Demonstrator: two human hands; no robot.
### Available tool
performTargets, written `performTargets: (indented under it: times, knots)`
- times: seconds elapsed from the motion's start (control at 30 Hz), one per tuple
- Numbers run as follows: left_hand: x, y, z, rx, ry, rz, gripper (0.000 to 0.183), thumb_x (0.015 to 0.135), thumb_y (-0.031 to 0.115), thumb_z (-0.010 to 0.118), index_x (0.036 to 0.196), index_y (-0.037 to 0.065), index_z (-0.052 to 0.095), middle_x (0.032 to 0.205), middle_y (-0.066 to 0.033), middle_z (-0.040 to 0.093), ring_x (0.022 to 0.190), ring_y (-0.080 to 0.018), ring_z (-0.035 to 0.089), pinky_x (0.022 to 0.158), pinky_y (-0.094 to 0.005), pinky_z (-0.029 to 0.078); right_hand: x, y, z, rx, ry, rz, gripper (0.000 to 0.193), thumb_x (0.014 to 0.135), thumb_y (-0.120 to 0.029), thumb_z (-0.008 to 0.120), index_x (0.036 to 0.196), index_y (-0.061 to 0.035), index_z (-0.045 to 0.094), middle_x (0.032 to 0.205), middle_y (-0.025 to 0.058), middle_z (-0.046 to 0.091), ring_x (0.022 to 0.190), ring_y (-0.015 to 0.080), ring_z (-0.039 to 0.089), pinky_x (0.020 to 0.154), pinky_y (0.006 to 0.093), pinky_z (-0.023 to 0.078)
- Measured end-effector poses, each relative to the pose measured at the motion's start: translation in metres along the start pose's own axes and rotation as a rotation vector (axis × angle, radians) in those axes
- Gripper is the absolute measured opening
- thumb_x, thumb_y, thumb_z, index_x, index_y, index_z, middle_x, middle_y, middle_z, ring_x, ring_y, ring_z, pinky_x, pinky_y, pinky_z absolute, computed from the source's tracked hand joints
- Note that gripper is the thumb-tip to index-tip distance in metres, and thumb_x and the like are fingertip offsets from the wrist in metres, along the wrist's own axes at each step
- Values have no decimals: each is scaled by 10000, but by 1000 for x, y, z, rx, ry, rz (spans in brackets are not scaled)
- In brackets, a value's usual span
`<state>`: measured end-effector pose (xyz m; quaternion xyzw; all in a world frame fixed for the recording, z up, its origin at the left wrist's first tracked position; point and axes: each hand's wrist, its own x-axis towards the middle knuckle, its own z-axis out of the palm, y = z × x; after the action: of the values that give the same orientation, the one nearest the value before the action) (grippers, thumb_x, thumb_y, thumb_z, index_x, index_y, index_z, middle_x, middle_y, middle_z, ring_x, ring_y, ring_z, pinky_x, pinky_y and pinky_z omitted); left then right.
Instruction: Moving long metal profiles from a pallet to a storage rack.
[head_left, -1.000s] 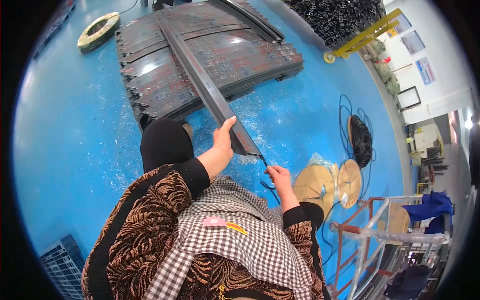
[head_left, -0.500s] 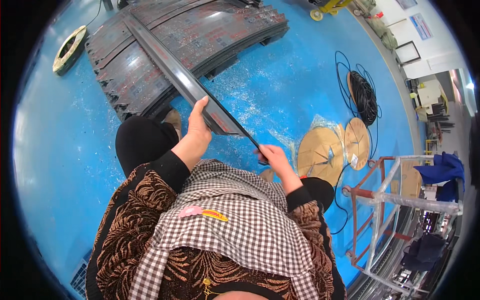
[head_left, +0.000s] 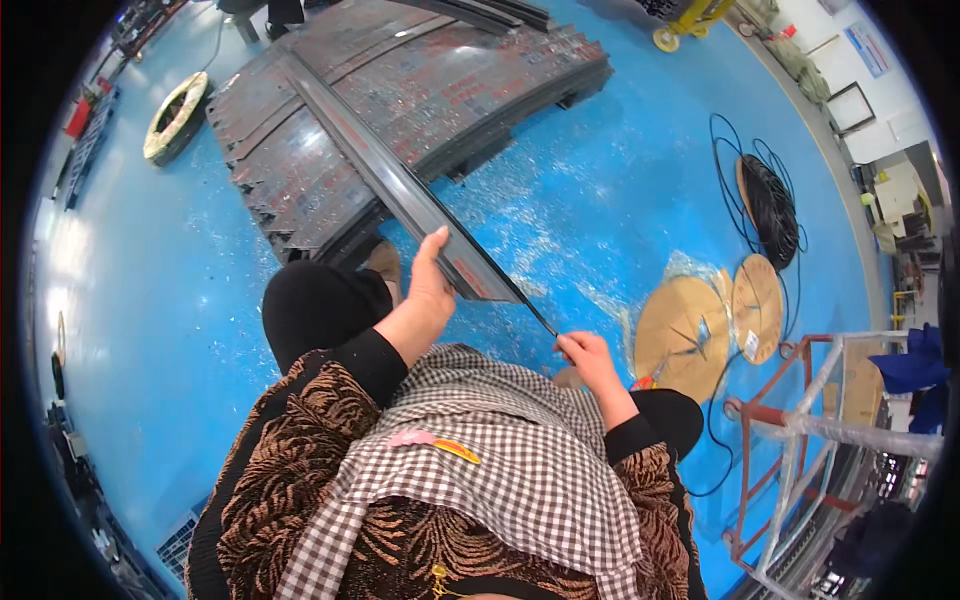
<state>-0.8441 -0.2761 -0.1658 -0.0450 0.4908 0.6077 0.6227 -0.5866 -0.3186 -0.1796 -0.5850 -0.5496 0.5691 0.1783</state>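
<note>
A long grey profile bar (head_left: 395, 185) slants from the far left down toward me, its far part lying on a large stack of similar profiles (head_left: 475, 85). My left hand (head_left: 430, 292) is wrapped round its near end, thumb on top. A thin black rubber strip (head_left: 490, 258) runs along the bar's right edge and sticks out past its angled end. My right hand (head_left: 595, 362), to the right of that end, pinches the strip's free end between thumb and fingers. The strip looks taut between bar and hand.
Round cardboard discs (head_left: 680, 330) and a coil of black strip (head_left: 768, 210) lie on the blue floor to the right. A metal trolley frame (head_left: 790, 420) stands at the near right. A wrapped ring (head_left: 178, 118) lies far left; a yellow pallet truck (head_left: 690, 22) is at the back.
My right hand has drawn away from the bar's end, and more black strip shows between them. My left hand keeps its grip on the bar. The whole view has shifted slightly.
</note>
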Motion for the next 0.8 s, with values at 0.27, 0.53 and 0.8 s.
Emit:
performTargets:
  times: [0.27,0.53,0.8]
  knots:
    - [-4,-4,-1,11,16,-7,467,728,457,597,986,71,543,899,-90,579,733,-184,525,657,-283,396,13,-5,25,86,134,-48,230,845,-205,559,757,-11,646,612,21,571,554,107,488,519,221,389]
    - [3,-2,1,26,-22,-65,412,748,444,584,957,91,556,890,-59,575,775,-177,525,748,-288,385,21,-18,28,-5,185,-212,247,847,-214,549,754,1,626,614,40,586,533,139,495,525,255,397]
    - [-3,7,11,38,73,-55,404,737,452,592,936,101,557,878,-52,581,727,-175,518,688,-271,381,-2,23,-6,-99,124,-120,267,852,-232,548,725,-12,627,592,45,581,518,148,498,510,258,390]
